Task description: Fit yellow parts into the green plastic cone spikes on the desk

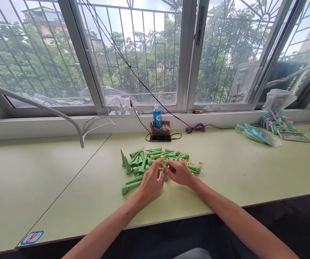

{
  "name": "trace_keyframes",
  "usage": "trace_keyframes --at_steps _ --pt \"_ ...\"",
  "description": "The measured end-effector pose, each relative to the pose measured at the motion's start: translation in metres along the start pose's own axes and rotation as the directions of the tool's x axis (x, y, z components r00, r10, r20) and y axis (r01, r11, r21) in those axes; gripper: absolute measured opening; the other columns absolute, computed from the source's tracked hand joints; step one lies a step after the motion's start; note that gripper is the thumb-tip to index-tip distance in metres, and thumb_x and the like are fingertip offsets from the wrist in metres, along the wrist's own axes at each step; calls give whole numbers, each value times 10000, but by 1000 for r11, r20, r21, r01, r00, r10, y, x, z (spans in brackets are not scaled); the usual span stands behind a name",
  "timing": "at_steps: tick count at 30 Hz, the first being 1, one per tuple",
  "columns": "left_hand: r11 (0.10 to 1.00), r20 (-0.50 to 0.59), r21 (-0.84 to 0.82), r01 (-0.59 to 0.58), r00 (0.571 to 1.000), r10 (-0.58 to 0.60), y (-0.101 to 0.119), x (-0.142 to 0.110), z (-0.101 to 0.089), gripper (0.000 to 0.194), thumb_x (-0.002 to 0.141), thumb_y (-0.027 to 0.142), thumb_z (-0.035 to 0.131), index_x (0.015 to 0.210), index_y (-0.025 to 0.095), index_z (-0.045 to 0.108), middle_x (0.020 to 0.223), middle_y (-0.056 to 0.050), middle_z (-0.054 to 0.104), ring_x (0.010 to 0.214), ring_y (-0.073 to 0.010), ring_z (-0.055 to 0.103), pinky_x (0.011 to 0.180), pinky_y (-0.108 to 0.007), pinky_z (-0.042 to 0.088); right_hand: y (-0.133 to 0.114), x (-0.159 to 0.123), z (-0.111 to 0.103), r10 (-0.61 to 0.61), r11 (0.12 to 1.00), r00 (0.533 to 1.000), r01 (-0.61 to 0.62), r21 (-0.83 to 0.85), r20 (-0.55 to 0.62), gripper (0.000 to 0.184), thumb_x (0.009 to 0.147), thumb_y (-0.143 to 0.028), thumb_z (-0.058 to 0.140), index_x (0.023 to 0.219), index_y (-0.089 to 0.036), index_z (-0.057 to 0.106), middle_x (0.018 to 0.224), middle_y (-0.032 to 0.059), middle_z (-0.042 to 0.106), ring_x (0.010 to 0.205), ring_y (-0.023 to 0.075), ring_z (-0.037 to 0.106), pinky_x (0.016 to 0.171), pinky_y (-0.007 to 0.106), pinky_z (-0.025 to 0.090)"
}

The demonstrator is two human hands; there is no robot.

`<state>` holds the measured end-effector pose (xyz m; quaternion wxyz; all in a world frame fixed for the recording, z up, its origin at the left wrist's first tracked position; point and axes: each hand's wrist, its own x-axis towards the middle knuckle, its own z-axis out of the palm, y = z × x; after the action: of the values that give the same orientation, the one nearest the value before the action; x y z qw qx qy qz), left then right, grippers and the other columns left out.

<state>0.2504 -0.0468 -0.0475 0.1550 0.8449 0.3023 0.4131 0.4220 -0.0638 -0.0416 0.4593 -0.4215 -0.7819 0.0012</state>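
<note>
A heap of green plastic cone spikes [155,158] lies on the pale green table [63,180], mixed with small yellow pieces [191,163]. Two cones [125,162] stand upright at the heap's left, and one long cone [131,187] lies nearest me. My left hand [151,181] and my right hand [179,172] meet at the heap's near edge. Both have curled fingers pinched around a green piece between them. How that piece is shaped is hidden by the fingers.
Behind the heap stand a blue-labelled bottle [157,118], a small cardboard box [164,129] and a phone [160,138] with cables. A power strip [122,111] sits on the sill. Bagged teal items [257,135] lie at the right. A white arm [36,104] reaches in from the left.
</note>
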Motion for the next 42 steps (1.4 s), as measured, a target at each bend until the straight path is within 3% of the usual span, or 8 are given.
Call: trace_keyframes --at_steps 10,14,18,24,27,35,42 --pt "999 -20 -28 20 1000 -20 2 0 -2 287 967 273 431 1245 233 376 884 17 570 536 -69 461 530 -201 389 -2 5 -14 -186 964 960 137 -226 -211 331 937 -286 477 622 -211 407 460 -56 431 410 78 322 468 227 276" --pt "1000 28 -24 -6 1000 7 0 0 0 268 970 267 417 1234 241 385 880 22 555 540 -67 455 536 -196 387 10 22 -37 -71 966 949 -12 -259 -308 301 941 -299 470 657 -204 436 520 -40 488 461 84 388 521 211 316" --pt "1000 61 -16 -12 998 13 -1 0 0 276 967 265 416 1239 241 378 850 30 546 540 -74 452 536 -199 385 43 38 -61 121 933 928 -228 -279 -353 303 950 -336 455 679 -199 460 578 -12 536 528 109 453 572 216 335" --pt "1000 114 0 -2 993 2 -1 1 0 268 970 274 410 1236 246 390 820 38 551 545 -81 445 546 -207 390 105 48 -69 380 843 900 -432 -320 -213 268 901 -320 489 671 -194 539 686 42 654 616 154 549 608 232 350" --pt "1000 126 13 2 992 -3 -1 0 -1 259 971 280 410 1228 248 396 814 42 552 544 -81 443 553 -209 395 122 51 -63 426 828 889 -457 -325 -167 261 880 -311 508 660 -188 575 715 61 681 669 172 584 615 238 355" --pt "1000 133 -6 2 991 -1 -3 -2 0 251 971 279 407 1220 247 397 814 42 543 547 -78 450 559 -208 406 138 58 -45 451 837 889 -453 -307 -82 240 840 -274 547 631 -171 606 700 52 685 660 157 583 613 234 354" --pt "1000 128 -13 5 992 -3 -1 -1 0 255 968 284 398 1219 242 408 809 35 547 541 -84 453 556 -212 408 131 61 -41 472 836 881 -459 -302 -30 268 845 -286 544 631 -157 643 660 37 671 626 141 570 601 230 358"
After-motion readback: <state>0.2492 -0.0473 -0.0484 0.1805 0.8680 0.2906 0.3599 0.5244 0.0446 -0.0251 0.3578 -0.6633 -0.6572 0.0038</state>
